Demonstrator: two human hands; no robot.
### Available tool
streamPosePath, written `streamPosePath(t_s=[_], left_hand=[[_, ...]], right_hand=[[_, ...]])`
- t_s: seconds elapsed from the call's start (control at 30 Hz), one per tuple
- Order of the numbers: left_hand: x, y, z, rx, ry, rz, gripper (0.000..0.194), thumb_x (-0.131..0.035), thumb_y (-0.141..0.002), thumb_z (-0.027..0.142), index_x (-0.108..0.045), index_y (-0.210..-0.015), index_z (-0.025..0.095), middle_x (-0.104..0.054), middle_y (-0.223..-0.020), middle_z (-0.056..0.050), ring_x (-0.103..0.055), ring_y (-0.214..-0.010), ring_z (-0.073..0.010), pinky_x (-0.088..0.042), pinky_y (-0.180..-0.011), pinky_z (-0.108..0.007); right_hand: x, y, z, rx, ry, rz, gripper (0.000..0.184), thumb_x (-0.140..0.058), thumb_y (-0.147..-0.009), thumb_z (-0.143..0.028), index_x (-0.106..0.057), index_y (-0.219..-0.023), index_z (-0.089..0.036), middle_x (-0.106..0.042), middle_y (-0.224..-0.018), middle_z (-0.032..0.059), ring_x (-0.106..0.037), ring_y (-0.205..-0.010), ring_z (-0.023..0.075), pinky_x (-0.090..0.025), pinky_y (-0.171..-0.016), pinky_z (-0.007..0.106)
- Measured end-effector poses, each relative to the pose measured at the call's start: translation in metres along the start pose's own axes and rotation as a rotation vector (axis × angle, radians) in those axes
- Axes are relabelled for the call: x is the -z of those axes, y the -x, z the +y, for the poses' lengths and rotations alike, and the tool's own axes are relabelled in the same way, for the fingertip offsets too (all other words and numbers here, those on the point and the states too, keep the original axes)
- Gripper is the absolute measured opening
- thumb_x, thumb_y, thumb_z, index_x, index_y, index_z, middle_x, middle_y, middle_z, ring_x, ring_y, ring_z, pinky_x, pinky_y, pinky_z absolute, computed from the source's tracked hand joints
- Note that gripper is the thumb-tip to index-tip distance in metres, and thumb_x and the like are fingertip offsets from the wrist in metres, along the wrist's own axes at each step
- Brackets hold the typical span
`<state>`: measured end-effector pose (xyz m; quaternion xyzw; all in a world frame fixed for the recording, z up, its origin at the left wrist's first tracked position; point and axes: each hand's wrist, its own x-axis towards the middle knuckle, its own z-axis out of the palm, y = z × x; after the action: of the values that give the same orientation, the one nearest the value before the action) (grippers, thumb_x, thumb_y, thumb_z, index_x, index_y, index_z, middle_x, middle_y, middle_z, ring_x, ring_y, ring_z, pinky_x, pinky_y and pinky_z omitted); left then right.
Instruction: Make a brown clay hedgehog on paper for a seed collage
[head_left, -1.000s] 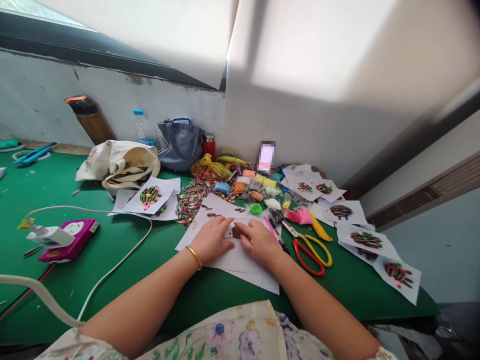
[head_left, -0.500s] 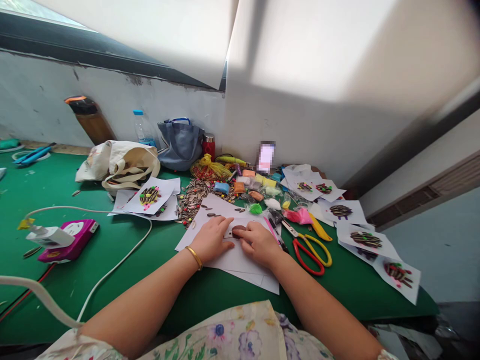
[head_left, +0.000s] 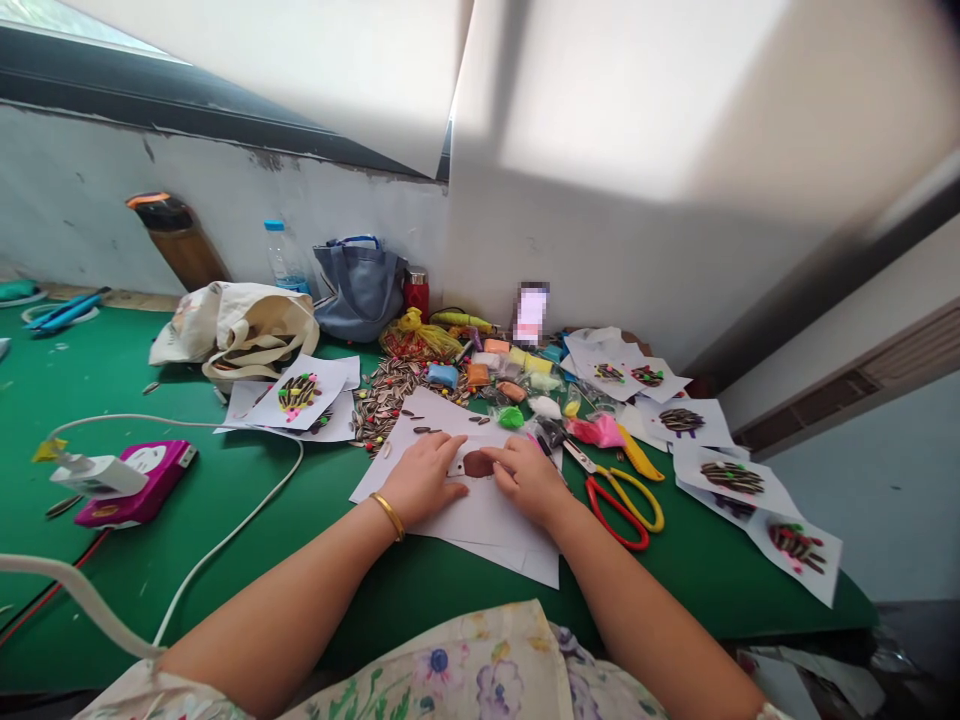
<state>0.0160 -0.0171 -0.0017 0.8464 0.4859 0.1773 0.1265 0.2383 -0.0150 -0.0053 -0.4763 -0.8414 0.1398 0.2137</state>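
Near field: 2 bare forearms reached across a green mat [head_left: 225, 570] onto overlapping white paper sheets [head_left: 480, 525]. The left hand [head_left: 424, 480], with 1 smooth gold bangle [head_left: 387, 516] at its wrist, lay flat and relaxed on the paper, grasping nothing. The right hand [head_left: 529, 480] was arched, with its fingers curved beside 1 smooth brown clay oval [head_left: 478, 463], which sat on the paper between the 2 hands; whether those fingers gripped the clay could not be determined. Mid field: 1 pair of scissors [head_left: 616, 510] with red and yellow looped handles lay to the right, and 1 heap of striped sunflower seeds [head_left: 386, 400] lay beyond the paper. At least 7 paper sheets bearing seed-and-clay pictures [head_left: 733, 478] flanked the work. Far field: 1 blue fabric bag [head_left: 360, 290] and 1 plastic water bottle [head_left: 282, 258] stood against the wall.
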Motion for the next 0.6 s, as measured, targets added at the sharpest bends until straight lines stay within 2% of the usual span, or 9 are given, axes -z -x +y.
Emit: streamPosePath(t_s=[0.17, 0.3, 0.5, 0.6], left_hand=[[0.001, 0.001, 0.000, 0.002, 0.015, -0.003, 0.070, -0.073, -0.074, 0.032, -0.047, -0.138, 0.021, -0.056, -0.127, -0.012, -0.050, -0.121, -0.0297, -0.040, -0.104, -0.043], [0.004, 0.000, 0.002, -0.010, 0.024, -0.021, 0.062, -0.073, -0.075, 0.031, -0.053, -0.133, 0.022, -0.058, -0.125, -0.010, -0.052, -0.119, -0.0292, -0.041, -0.104, -0.043], [0.007, 0.001, 0.003, -0.067, 0.005, -0.018, 0.051, -0.072, -0.076, 0.030, -0.059, -0.124, 0.024, -0.060, -0.121, -0.009, -0.052, -0.115, -0.0284, -0.041, -0.102, -0.042], [0.007, 0.002, 0.005, -0.096, -0.009, -0.016, 0.051, -0.070, -0.076, 0.029, -0.058, -0.125, 0.025, -0.060, -0.119, -0.007, -0.052, -0.113, -0.0276, -0.040, -0.102, -0.042]], right_hand=[[0.004, 0.004, 0.006, 0.080, 0.035, -0.062, 0.037, -0.053, -0.090, -0.017, -0.067, -0.121, -0.030, -0.052, -0.085, 0.0026, -0.048, -0.082, 0.0171, -0.038, -0.075, 0.029], [0.002, 0.004, 0.003, 0.079, 0.092, -0.081, 0.035, -0.055, -0.089, -0.020, -0.067, -0.121, -0.031, -0.053, -0.085, 0.0027, -0.049, -0.084, 0.0179, -0.037, -0.074, 0.029], [0.006, 0.006, 0.015, 0.028, -0.076, -0.054, 0.042, -0.049, -0.091, -0.016, -0.059, -0.132, -0.023, -0.056, -0.097, 0.0057, -0.053, -0.091, 0.0180, -0.043, -0.082, 0.031], [0.007, 0.011, 0.014, 0.056, -0.029, -0.085, 0.041, -0.050, -0.091, -0.017, -0.061, -0.130, -0.024, -0.056, -0.095, 0.0055, -0.052, -0.092, 0.0185, -0.042, -0.082, 0.031]])
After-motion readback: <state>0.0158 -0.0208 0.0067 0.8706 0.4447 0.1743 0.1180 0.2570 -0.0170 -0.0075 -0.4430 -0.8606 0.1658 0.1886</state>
